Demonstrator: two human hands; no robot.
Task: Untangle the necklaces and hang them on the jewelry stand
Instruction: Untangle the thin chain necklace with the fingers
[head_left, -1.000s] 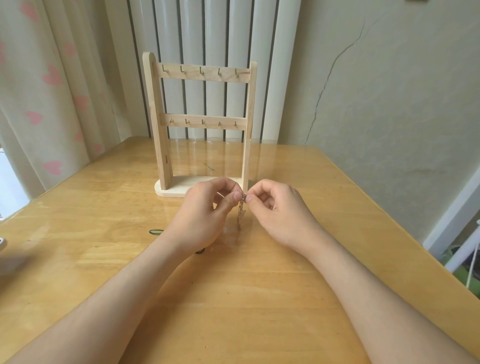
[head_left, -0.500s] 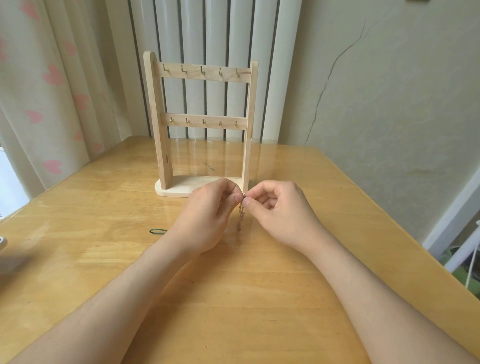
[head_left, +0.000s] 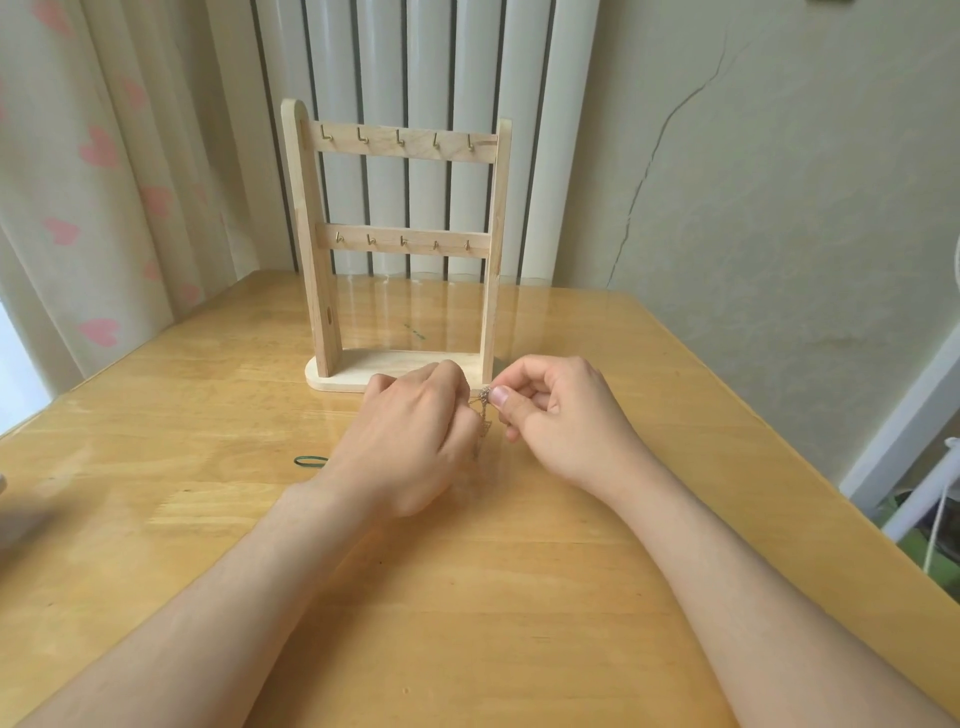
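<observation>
while left grip (head_left: 410, 436) and right grip (head_left: 561, 421) pinch tangled necklaces (head_left: 483, 415) | jewelry stand (head_left: 306, 234) upright just behind

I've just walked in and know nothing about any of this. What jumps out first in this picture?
Two bare hands meet at mid-table: the right hand pinches a thin silver chain that runs across to the curled fingers of the left hand. Just behind them stands a wooden jewelry stand, its two rows of hooks all bare. A small green loop lies on the table, left of the left hand.
</observation>
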